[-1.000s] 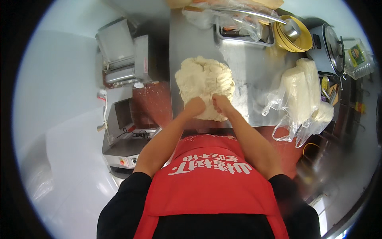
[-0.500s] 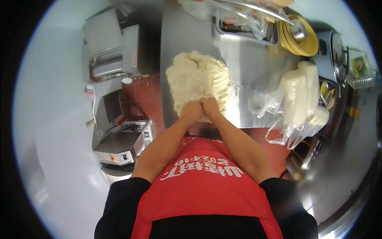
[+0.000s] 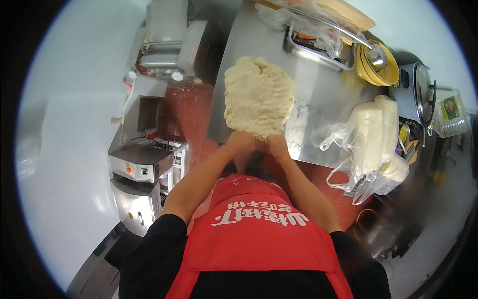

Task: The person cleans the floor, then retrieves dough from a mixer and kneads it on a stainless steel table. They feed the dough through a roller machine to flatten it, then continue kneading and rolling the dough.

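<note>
The pale dough (image 3: 259, 97) lies on the left part of the counter (image 3: 323, 94); left hand (image 3: 241, 142) and right hand (image 3: 277, 144) look curled at its near edge, slightly apart; whether they grip it, I cannot tell; kneading seems underway; the next move likely calls for even, two-handed pressure.

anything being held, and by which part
Left hand and right hand are at the near edge of the dough; whether they grip it cannot be told.
</note>
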Motion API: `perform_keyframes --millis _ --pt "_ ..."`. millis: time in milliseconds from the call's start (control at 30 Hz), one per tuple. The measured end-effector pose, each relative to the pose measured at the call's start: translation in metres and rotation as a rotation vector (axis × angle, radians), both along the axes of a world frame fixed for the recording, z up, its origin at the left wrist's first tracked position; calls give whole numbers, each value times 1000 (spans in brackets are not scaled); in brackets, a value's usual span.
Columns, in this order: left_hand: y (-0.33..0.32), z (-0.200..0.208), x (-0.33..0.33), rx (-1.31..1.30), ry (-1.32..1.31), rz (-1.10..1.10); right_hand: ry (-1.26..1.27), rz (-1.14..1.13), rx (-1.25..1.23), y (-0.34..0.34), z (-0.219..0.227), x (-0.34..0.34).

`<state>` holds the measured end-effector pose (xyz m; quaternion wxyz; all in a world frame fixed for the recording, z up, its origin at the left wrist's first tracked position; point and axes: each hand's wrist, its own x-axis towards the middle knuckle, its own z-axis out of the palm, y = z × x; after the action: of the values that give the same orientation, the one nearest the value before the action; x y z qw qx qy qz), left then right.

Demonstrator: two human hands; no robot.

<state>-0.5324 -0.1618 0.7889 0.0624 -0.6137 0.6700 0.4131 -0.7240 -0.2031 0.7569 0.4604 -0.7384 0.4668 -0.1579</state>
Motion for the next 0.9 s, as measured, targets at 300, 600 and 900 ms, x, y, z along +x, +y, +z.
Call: perform_keyframes --millis 300,600,900 --pt "-41 6 -29 92 -56 199 159 -340 507 -8 -44 29" --pt "-59 9 -22 400 9 163 119 -294 747 -26 -41 26" --pt "-47 -29 -20 363 187 106 -2 -266 937 -42 -43 26"
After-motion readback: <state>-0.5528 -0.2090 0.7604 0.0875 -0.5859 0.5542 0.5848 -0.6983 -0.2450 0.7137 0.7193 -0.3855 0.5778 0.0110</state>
